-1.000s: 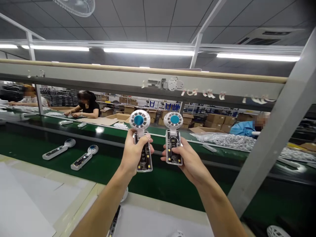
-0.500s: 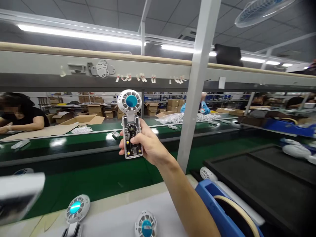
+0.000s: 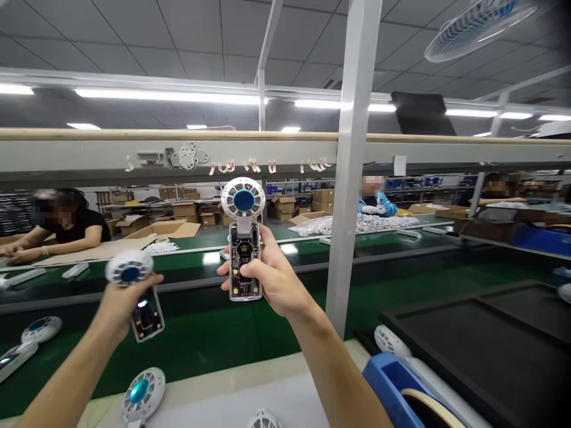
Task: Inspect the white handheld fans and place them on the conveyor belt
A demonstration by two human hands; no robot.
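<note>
Upright in my right hand [image 3: 274, 273] is a handheld fan [image 3: 244, 255] with a round white head, a blue centre and a clear handle showing a dark circuit board. My thumb presses on the front of its handle. My left hand [image 3: 118, 306], partly blurred, grips a second handheld fan [image 3: 148, 318] just below its head, its handle tilted and a small light glowing on it. Below, another fan [image 3: 143, 395] with a lit blue centre lies on the white work surface [image 3: 223, 401]. The head of one more fan [image 3: 264, 419] shows at the bottom edge.
A fan [image 3: 41, 330] lies on the green conveyor [image 3: 196, 339] at the left. A grey post [image 3: 352, 166] stands right of my right hand. Blue tape dispenser [image 3: 392, 386] and black trays [image 3: 482, 351] are at the right. Co-workers sit across the line, near boxes and white parts.
My left hand has come into view from the left with a second fan. The view has tilted up slightly. My right hand still holds its fan, whose display now appears lit.
</note>
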